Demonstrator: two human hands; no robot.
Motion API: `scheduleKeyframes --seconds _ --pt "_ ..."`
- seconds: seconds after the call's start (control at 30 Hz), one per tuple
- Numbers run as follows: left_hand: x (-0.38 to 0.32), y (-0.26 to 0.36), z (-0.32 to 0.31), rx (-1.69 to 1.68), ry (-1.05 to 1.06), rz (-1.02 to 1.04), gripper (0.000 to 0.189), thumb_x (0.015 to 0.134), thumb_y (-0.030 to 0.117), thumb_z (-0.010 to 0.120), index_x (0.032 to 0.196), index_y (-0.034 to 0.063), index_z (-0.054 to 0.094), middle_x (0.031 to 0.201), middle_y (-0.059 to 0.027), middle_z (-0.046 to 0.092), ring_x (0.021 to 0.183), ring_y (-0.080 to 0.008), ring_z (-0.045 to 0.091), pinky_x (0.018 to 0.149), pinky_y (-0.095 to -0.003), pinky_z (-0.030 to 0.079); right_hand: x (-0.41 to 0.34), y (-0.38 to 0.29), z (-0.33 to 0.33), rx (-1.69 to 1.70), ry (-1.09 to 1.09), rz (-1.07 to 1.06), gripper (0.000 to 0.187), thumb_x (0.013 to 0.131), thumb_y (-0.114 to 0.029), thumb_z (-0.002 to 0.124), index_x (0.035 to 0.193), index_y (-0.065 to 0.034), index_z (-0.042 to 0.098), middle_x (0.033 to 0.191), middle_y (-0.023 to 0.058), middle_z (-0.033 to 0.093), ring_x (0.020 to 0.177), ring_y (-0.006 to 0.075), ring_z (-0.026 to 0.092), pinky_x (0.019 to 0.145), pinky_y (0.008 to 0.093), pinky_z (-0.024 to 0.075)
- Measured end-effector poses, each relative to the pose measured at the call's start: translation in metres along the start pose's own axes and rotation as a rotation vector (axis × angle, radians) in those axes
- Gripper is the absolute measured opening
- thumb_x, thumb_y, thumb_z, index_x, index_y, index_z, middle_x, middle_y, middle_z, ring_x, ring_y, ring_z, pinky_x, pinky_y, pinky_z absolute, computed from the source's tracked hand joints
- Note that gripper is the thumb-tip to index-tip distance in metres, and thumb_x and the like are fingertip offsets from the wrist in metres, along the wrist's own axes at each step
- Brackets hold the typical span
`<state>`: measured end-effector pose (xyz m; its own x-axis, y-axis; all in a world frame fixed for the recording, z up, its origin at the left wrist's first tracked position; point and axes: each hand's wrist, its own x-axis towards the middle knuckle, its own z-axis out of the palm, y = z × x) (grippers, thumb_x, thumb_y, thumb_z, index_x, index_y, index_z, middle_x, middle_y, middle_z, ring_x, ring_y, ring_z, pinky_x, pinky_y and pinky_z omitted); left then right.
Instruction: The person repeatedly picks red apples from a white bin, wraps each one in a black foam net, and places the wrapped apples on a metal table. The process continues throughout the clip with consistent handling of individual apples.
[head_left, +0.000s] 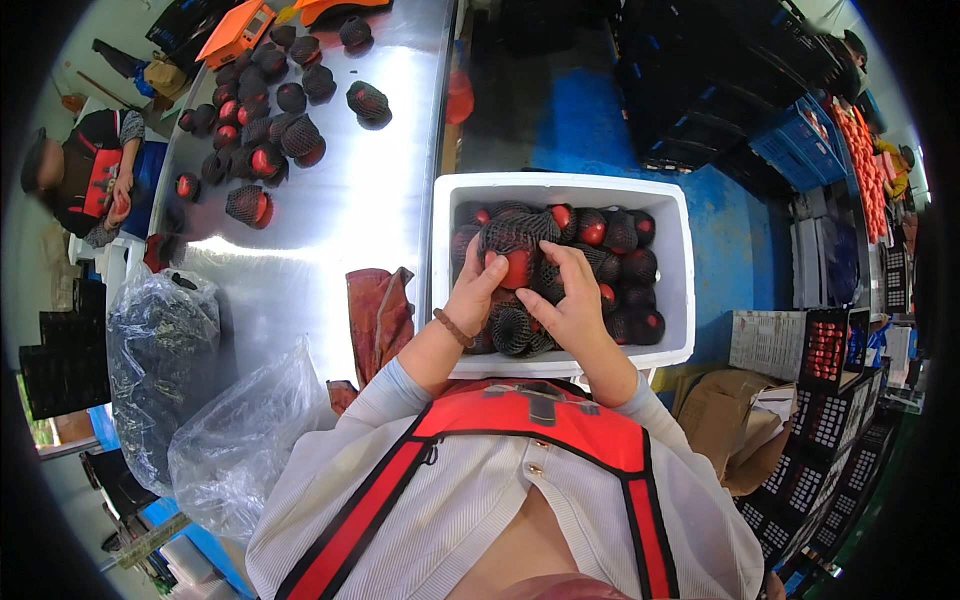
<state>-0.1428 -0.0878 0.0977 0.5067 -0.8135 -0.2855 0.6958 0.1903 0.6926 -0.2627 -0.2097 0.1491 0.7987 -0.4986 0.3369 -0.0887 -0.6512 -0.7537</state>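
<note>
A round red fruit (517, 268), partly sleeved in a black foam net (510, 234), is held above a white foam box (684, 259). My left hand (474, 294) grips its left side, the thumb lying across the red skin. On the other side, the fingertips and thumb of my right hand (570, 300) touch the fruit's right and lower edges. Beneath both hands, the box holds several netted fruits (637, 266) packed close together, red skin showing through some openings. My hands hide part of these fruits.
Several netted fruits (255, 131) lie on the metal table (300, 244) at left, near an orange scale (236, 34). A brown-red cloth (379, 319) and clear plastic bags (240, 435) lie closer. A person (97, 172) holds a fruit across the table. Crates (817, 420) stand right.
</note>
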Motion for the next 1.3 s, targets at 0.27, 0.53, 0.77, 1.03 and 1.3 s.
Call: scheduleKeyframes --seconds 0.27,0.53,0.77,1.03,1.3 --pt "0.006 -0.007 -0.023 0.055 0.162 -0.041 0.077 0.085 0.019 0.071 0.148 0.0148 0.027 0.122 -0.0064 0.057 0.104 -0.0156 0.059 0.076 -0.0287 0.052 0.010 0.007 0.021 0.138 -0.180 0.053 0.013 0.078 -0.005 0.070 0.089 -0.0034 0.063 0.081 0.0109 0.060 0.075 0.0259 0.063 0.067 0.0336 0.0506" --pt "0.076 0.052 -0.126 -0.197 0.634 0.271 0.048 0.087 0.046 0.068 0.119 0.0145 0.053 0.106 -0.0058 0.059 0.080 -0.0207 0.062 0.057 -0.0285 0.055 -0.021 0.115 0.043 0.079 -0.359 0.385 0.015 0.083 -0.010 0.068 0.095 -0.0028 0.066 0.081 0.0095 0.067 0.073 0.0196 0.065 0.069 0.0330 0.0524" --pt "0.085 0.146 -0.211 -0.576 0.852 0.554 0.074 0.093 0.043 0.057 0.148 0.0071 0.023 0.150 -0.0163 0.024 0.111 -0.0361 0.062 0.078 -0.0356 0.055 -0.063 0.196 -0.018 -0.375 -0.325 0.519 0.021 0.079 -0.017 0.067 0.095 -0.0049 0.067 0.092 0.0167 0.067 0.087 0.0342 0.066 0.078 0.0432 0.0523" --pt "0.059 0.054 -0.115 -0.356 0.293 0.140 0.036 0.102 0.034 0.044 0.125 0.0080 0.052 0.118 -0.0115 0.062 0.103 -0.0232 0.060 0.076 -0.0289 0.053 -0.066 0.230 -0.014 -0.025 -0.003 0.571 0.034 0.085 -0.022 0.070 0.114 -0.0055 0.064 0.104 0.0153 0.067 0.090 0.0295 0.067 0.081 0.0371 0.0534" --pt "0.021 -0.080 -0.047 0.476 -0.001 -0.406 0.023 0.095 0.018 0.060 0.112 0.0032 0.062 0.101 -0.0027 0.066 0.085 -0.0103 0.061 0.073 -0.0245 0.048 0.019 0.151 0.047 -0.290 -0.184 0.018 0.065 0.076 -0.021 0.077 0.135 -0.0122 0.050 0.132 0.0193 0.053 0.124 0.0366 0.051 0.101 0.0430 0.0449"
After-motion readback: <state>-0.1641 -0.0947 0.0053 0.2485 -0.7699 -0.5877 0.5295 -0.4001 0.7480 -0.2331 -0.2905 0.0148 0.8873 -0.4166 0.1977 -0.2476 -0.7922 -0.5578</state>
